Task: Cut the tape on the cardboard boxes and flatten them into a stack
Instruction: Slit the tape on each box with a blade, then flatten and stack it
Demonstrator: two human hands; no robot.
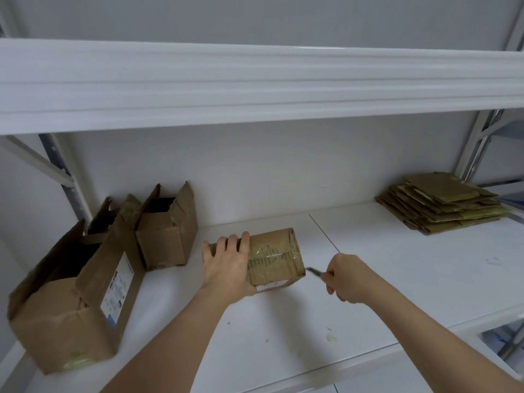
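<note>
Taped box (pixel 272 256): lying on the white shelf (pixel 368 279), centre.
Left hand (pixel 226 265): fingers (pixel 232 242) spread flat across the box's left end.
Right hand (pixel 348 279): fingers closed around a small blade (pixel 313 271), tip just beside the box's right edge.

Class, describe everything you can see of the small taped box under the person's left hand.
The small taped box is brown, creased cardboard, closed and lying on the white shelf. Wrinkled clear tape runs across its top over faint dark printing, and a white label shows on its lower front edge. The left hand lies flat on its left part, fingers over the far edge. The right hand holds a thin dark blade whose tip is at the box's right end.
</note>
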